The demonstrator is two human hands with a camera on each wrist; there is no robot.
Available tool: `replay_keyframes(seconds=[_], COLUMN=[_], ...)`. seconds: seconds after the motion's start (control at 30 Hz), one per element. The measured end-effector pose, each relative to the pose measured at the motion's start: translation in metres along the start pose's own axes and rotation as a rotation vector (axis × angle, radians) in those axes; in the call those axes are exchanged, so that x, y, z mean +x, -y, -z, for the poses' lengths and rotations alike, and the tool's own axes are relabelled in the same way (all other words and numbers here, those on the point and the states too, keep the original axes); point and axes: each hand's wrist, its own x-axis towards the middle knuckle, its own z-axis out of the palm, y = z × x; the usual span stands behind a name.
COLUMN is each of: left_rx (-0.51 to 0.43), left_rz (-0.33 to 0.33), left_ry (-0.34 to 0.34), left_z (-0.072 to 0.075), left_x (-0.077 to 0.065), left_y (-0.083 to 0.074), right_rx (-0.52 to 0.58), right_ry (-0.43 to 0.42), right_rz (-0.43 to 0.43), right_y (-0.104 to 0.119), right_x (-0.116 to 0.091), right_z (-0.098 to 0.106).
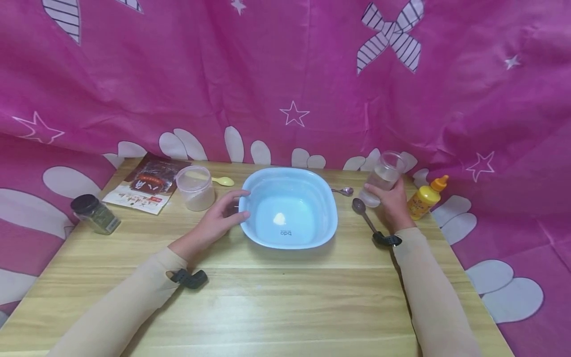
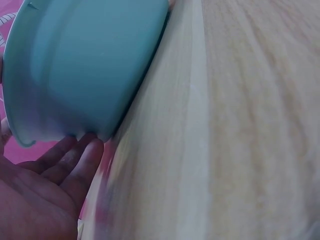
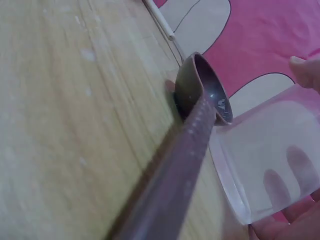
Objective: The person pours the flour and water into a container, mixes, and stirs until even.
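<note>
A light-blue plastic basin [image 1: 290, 238] sits mid-table. My left hand [image 1: 223, 213] holds it by its left rim, thumb at the rim; in the left wrist view, fingers [image 2: 82, 165] touch the basin's outer wall [image 2: 90, 65]. On the right, my right hand [image 1: 392, 201] grips a clear plastic jar [image 1: 381, 176] partly filled with clear liquid, tilted with its mouth toward the far right. In the right wrist view, fingers show through the jar wall [image 3: 265, 155]. A brown long-handled spoon [image 1: 368, 218] lies beside the right hand, and its bowl [image 3: 192, 85] overlaps the jar in that view.
Left of the basin are a jar of white powder [image 1: 198, 196], a yellow spoon [image 1: 223, 181], a brown-and-white packet [image 1: 149, 183] and a black-lidded spice jar [image 1: 95, 215]. A small spoon [image 1: 343, 191] lies right of the basin. A yellow squeeze bottle [image 1: 426, 198] stands at the right edge, before a pink curtain [image 1: 267, 74].
</note>
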Motion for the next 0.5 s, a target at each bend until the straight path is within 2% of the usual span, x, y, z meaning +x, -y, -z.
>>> replay_keyframes(seconds=[0.23, 0.5], left_rx=[-0.002, 0.003], left_rz=[0.009, 0.011], left_ry=[0.009, 0.003], left_z=[0.0, 0.001], left_x=[0.0, 0.0], left_y=[-0.002, 0.0], right_rx=[-0.024, 0.103], right_ry=[-0.032, -0.01], right_rz=[-0.009, -0.027], right_y=[-0.002, 0.009], right_x=[-0.001, -0.009], right_z=[0.002, 0.0])
